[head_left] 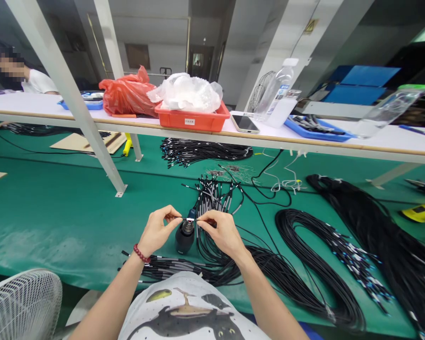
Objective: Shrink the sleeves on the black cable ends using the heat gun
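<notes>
My left hand [159,230] pinches one end of a thin black cable between thumb and fingertips. At the other side my right hand [222,231] grips the same cable [184,218], so a short piece with a white sleeve [190,219] is stretched level between them. Directly under this sleeve is the metal nozzle of a black heat gun [184,240], which points up. Behind and beside my right hand lies a bundle of black cables with grey sections [212,197]. Another cable bundle [170,267] runs between my body and the heat gun.
Coiled black cables [290,226] and a thick black bundle [368,217] lie on the green mat [74,222] at right. A shelf [127,123] crosses above, bearing a red bin [194,121], a phone [245,123] and bottles. A fan [28,302] stands lower left; a person sits far left.
</notes>
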`<state>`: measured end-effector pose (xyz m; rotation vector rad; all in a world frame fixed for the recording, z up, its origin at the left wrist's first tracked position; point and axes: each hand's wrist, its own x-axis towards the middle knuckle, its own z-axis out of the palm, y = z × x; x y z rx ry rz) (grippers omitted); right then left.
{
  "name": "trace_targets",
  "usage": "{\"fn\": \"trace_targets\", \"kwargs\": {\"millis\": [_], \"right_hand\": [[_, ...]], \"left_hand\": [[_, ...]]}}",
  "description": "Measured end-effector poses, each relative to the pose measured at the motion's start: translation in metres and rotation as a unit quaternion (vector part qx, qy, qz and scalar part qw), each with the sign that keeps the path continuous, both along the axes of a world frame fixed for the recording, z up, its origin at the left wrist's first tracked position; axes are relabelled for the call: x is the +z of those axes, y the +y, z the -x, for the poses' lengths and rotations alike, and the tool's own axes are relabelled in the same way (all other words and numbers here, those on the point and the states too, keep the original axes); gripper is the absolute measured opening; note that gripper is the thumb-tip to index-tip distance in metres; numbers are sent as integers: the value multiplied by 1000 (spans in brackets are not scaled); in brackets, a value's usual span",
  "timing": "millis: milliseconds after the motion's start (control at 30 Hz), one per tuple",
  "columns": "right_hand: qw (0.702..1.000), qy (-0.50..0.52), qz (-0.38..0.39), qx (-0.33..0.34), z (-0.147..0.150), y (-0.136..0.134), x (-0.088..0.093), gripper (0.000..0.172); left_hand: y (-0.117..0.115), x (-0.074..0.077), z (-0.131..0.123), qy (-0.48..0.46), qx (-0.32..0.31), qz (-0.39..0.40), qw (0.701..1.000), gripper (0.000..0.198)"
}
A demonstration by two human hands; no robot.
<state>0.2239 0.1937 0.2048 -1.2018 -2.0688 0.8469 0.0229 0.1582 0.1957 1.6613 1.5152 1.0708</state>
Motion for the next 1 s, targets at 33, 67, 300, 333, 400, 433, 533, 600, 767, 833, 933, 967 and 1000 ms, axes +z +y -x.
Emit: {"fn": "trace_targets", "kwargs": {"millis": [33,67,300,333,400,433,533,600,767,833,933,967,1000], "right_hand": [[1000,5,0,-3,0,0,0,10],[1000,11,0,-5,0,0,0,10],[1000,-1,-3,8,0,-2,2,12],[1000,-14,-7,16,-1,-2,3,13],[998,-42,-16,33,-1,-3,6,19],[998,-54,-20,39,-2,-3,7,21],[997,-69,-20,41,-2,-2,7,23],[997,-64,-18,36,-1,-1,5,22],[999,-35,-16,18,2,1,-1,16],[1000,-23,-14,9,3,2,-3,13],[1000,-17,-12,2,3,2,-2,12],[1000,-18,-11,2,2,1,-2,12],[1000,-19,-9,4,2,1,0,13]], "left_hand": [[0,0,0,1,0,-2,1000,18],[-1,0,0,3,-1,1,1000,18],[-3,4,0,125,-15,41,991,44],[-3,4,0,129,-14,37,991,46],[-2,4,0,121,-11,35,992,45],[-2,4,0,115,-9,35,993,44],[0,2,1,99,-9,31,995,40],[0,1,2,91,-8,27,995,37],[-2,-1,3,67,-9,17,998,28],[-2,-1,4,52,-14,6,999,23],[-2,-1,4,34,-19,-4,999,17],[-2,0,4,29,-19,-5,999,17],[-2,0,4,23,-19,-3,1000,18]]}}
